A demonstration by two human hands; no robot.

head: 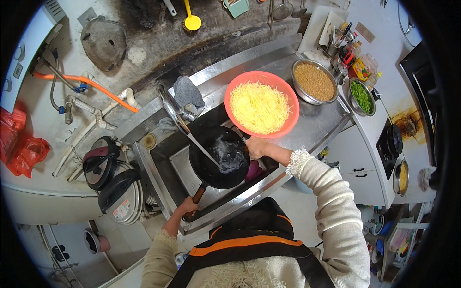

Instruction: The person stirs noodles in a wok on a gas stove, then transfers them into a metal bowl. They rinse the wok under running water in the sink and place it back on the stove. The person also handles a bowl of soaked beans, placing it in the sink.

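A black wok [219, 156] with a wooden handle is over the stainless steel sink, under a stream of water from the curved faucet [173, 111]. My left hand [188, 207] grips the wooden handle. My right hand [256, 147] is at the wok's far right rim, by its small side handle; the fingers are partly hidden. Just beyond that hand, a pink plastic colander [297, 108] holds pale yellow shreds. Something purple [254, 170] lies in the sink beneath the wok's right side.
Right of the colander stand a steel bowl of tan grains [314, 82] and a steel bowl of chopped greens [361, 96]. Bottles and a utensil holder stand behind. A grey cloth [187, 91] lies behind the faucet. Pot lids [124, 201] stand left of the sink [146, 162].
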